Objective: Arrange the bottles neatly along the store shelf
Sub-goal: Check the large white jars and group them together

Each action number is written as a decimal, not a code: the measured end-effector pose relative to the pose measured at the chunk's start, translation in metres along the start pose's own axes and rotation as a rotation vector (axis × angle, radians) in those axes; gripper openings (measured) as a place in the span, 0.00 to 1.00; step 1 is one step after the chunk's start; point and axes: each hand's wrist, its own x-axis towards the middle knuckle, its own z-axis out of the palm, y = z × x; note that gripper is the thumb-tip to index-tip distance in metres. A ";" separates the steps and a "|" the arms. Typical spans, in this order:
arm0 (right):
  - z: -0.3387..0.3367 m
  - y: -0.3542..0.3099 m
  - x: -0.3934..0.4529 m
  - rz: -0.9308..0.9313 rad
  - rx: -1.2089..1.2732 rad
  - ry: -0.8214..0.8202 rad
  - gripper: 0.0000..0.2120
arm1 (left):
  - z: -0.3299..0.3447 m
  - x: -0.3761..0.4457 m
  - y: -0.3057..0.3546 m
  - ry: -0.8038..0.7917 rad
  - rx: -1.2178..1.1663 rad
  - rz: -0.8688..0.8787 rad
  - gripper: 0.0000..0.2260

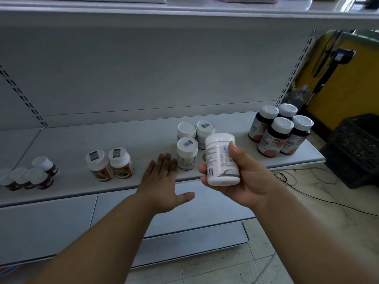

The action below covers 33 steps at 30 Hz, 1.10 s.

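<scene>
White bottle [222,159] in right hand [242,181], shelf [67,144] edge

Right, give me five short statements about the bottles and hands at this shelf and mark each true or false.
1. The right hand holds a white bottle above the shelf's front edge. True.
2. The left hand grips a bottle. False: its fingers are straight and it holds nothing.
3. Four dark bottles with white caps stand grouped at the right end of the shelf. True.
4. The two orange-labelled bottles lie on their sides. False: both stand upright, side by side.
5. Three white bottles stand together behind the held one. True.
</scene>
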 end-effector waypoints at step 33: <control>-0.004 -0.003 -0.011 0.006 -0.063 -0.102 0.33 | 0.001 0.000 0.000 -0.006 0.008 -0.006 0.50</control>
